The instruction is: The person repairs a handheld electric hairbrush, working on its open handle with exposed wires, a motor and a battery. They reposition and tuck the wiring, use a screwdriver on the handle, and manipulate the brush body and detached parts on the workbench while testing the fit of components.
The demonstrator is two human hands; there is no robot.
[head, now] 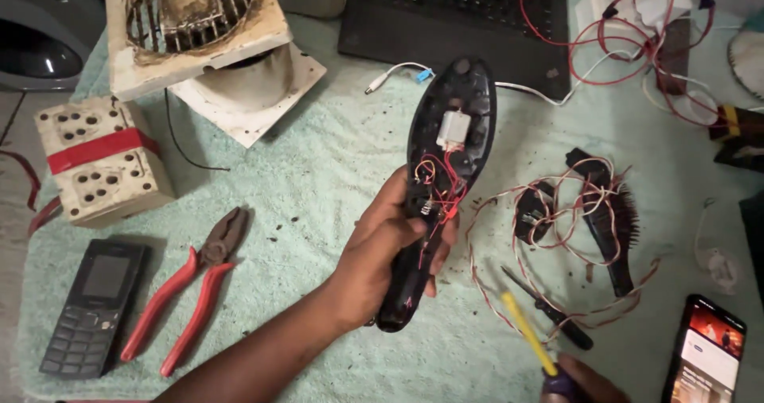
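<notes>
Left hand (pixel 390 248) up over the middle of the bench (pixel 318 172), fingers wrapped tight round the lower half of a black opened casing (pixel 446 180), a long oval shell held tilted, top end pointing away toward the laptop (pixel 461 13). Inside the shell sits a small silver motor (pixel 453 129) near the upper end, and below it a tangle of red wires (pixel 442 184) runs down to where the thumb presses. Right hand (pixel 581 383) barely in shot at the bottom edge, closed on a purple handle with a yellow-shafted screwdriver (pixel 527 331) angled up toward the casing; its tip is near the shell but apart from it. The bench wears a pale green towel. Right of the casing lie black brush parts (pixel 609 212) with bristles, looped in red-and-white twisted wire (pixel 509 220), and a dark tool (pixel 549 307) beside the screwdriver. Bottom right, a smartphone (pixel 704 351) with a lit, reddish screen. Left side: red-handled pliers (pixel 195 288), jaws parted, next to a black keypad phone (pixel 95 307). Behind them, a cream socket block (pixel 103 160) banded with red tape, and a grimy white square fan frame (pixel 199 29) with a round grille. More red wire (pixel 637 45) piles at top right.
</notes>
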